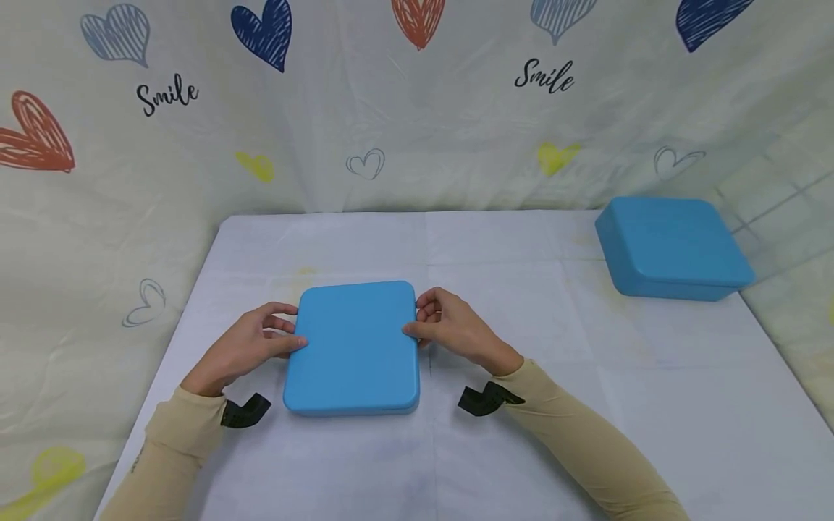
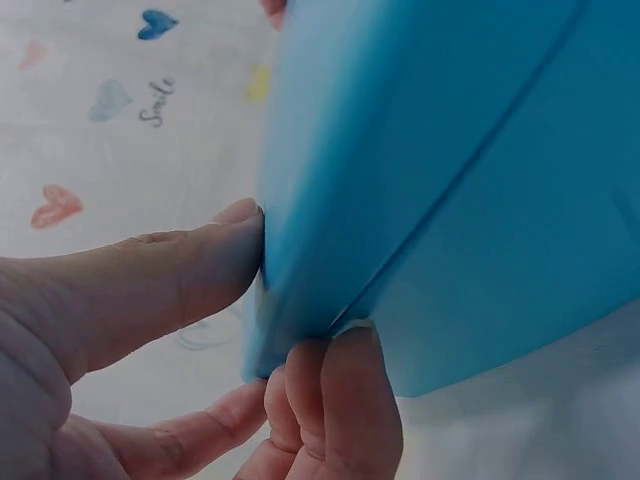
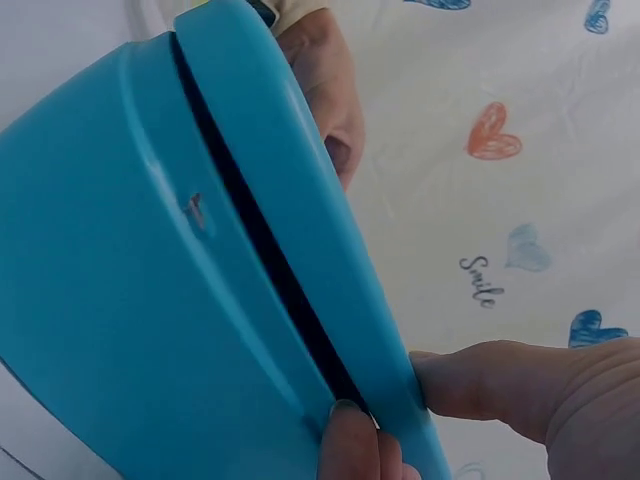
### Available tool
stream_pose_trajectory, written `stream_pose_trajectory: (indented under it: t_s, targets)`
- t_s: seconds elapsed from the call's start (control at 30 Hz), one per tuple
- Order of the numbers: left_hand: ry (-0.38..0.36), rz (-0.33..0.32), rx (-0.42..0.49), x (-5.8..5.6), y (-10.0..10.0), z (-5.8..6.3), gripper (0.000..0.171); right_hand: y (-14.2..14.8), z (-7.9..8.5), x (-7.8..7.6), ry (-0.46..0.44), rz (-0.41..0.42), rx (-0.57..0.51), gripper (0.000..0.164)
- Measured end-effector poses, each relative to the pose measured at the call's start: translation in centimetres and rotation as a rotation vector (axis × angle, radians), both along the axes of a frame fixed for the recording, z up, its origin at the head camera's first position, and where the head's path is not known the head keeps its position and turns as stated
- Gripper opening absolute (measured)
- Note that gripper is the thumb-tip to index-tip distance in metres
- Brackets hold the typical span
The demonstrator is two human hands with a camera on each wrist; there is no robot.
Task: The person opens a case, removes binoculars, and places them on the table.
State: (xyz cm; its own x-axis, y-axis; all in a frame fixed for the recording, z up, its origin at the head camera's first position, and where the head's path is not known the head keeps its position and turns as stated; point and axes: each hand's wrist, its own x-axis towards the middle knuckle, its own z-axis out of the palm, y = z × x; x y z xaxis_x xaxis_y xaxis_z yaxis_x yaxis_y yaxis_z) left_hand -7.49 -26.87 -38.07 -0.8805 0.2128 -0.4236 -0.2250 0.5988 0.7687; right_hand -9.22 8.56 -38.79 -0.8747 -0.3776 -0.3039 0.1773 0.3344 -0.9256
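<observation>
A blue box with rounded corners sits on the table in front of me, its lid (image 1: 355, 347) facing up. On its left side my left hand (image 1: 241, 347) pinches the lid, thumb at the top edge and curled fingertips at the seam. My right hand (image 1: 459, 325) grips the opposite side the same way. In the right wrist view a dark gap runs between the lid (image 3: 300, 190) and the box body (image 3: 90, 250), with fingertips at it. The left wrist view shows a thinner seam on the box (image 2: 480, 200). The inside of the box is hidden.
A second closed blue box (image 1: 677, 250) stands at the table's back right edge. White cloth covers the table (image 1: 508, 449). Behind it hangs a pale curtain (image 1: 456, 108) printed with hearts. A black strap piece (image 1: 246, 411) sticks out at each wrist.
</observation>
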Motion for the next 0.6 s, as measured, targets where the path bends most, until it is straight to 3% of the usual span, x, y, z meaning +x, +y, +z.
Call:
stream_pose_trajectory:
  t_s: [0.6]
  targets:
    - [0.003, 0.021, 0.079, 0.42, -0.53, 0.52, 0.08, -0.43, 0.63, 0.41, 0.032, -0.004, -0.035, 0.049]
